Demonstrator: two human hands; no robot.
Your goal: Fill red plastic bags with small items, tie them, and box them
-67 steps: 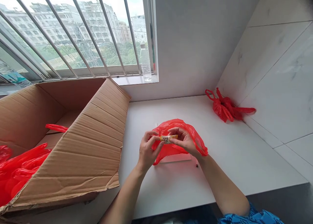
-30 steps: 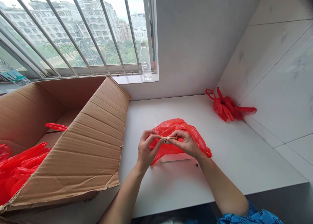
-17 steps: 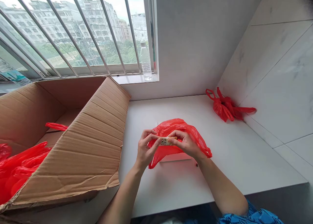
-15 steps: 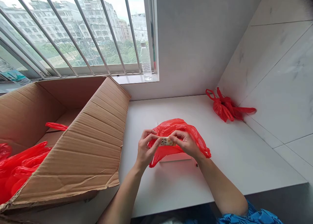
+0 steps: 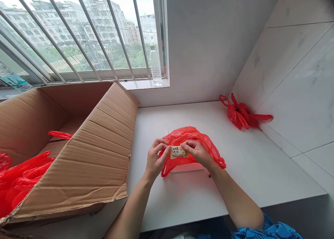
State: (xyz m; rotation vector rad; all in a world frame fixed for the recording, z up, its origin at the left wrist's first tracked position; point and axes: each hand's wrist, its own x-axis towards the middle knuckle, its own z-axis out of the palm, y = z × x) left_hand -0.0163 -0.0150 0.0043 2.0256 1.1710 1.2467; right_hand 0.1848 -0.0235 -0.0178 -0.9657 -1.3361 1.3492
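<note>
Between my two hands is a small packet (image 5: 179, 152), pale cream and yellow with dark printed characters facing me. My left hand (image 5: 156, 157) pinches its left end between thumb and fingers. The other end sits in the thumb-and-finger pinch of my right hand (image 5: 198, 153). Under and behind both hands a crumpled red plastic bag (image 5: 188, 131) lies spread on the white counter (image 5: 182, 197). A flat, pale-edged item (image 5: 186, 171) shows partly below the bag; the rest of it is covered.
At left a large open cardboard box (image 5: 91, 155) holds several red plastic bags (image 5: 24, 176). A knotted red bag (image 5: 240, 115) lies in the back right corner by the tiled wall. A clear bottle (image 5: 156, 66) stands on the sill of the barred window.
The packet has tilted so that more of its printed face shows. Both hands keep their pinch, and the red bag's left edge has shifted slightly to the right.
</note>
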